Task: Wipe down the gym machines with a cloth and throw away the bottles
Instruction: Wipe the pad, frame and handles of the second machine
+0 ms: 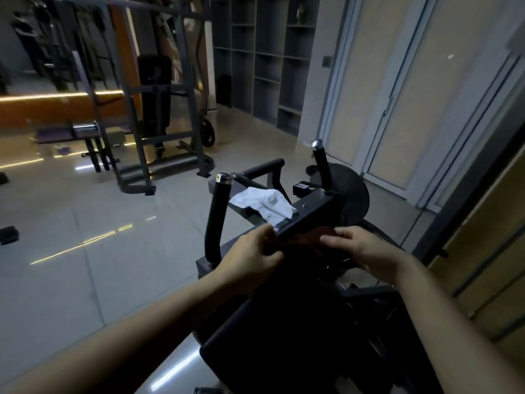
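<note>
Head view shows the left hand (255,253) and right hand (362,248) both pinching a dark red cloth (311,237) just below the machine's black bar (312,213), so wiping seems in hand, and next I would rub along it.

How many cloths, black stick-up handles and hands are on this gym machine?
Cloths: 2, a white cloth and a dark red cloth
Upright handles: 2, left handle and right handle
Hands: 2, left hand and right hand, both holding the dark red cloth
Total: 6
</note>
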